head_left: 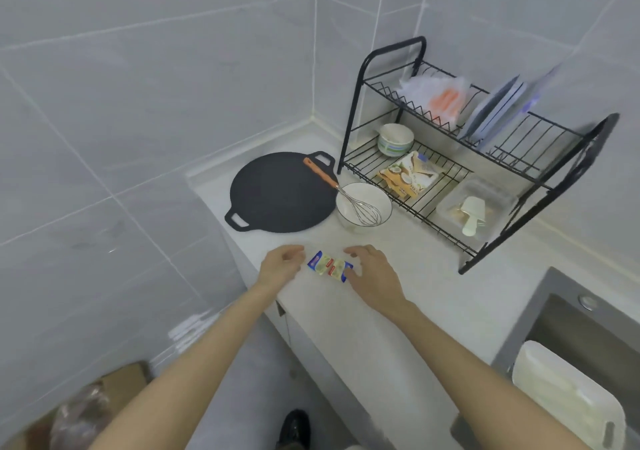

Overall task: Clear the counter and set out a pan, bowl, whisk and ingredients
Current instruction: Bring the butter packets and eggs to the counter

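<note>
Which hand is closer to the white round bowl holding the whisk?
Right. The right hand is directly in front of the white round bowl; the left hand is further left.

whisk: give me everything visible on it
The whisk has a balloon head of thin, silvery wire loops, metal by the look, on a straight orange-brown handle. It lies tilted with its head down inside the white bowl. The handle leans over the bowl's rim and reaches out above the black pan. Whether the handle touches the pan cannot be told. The left hand and right hand are both clear of it.
</note>
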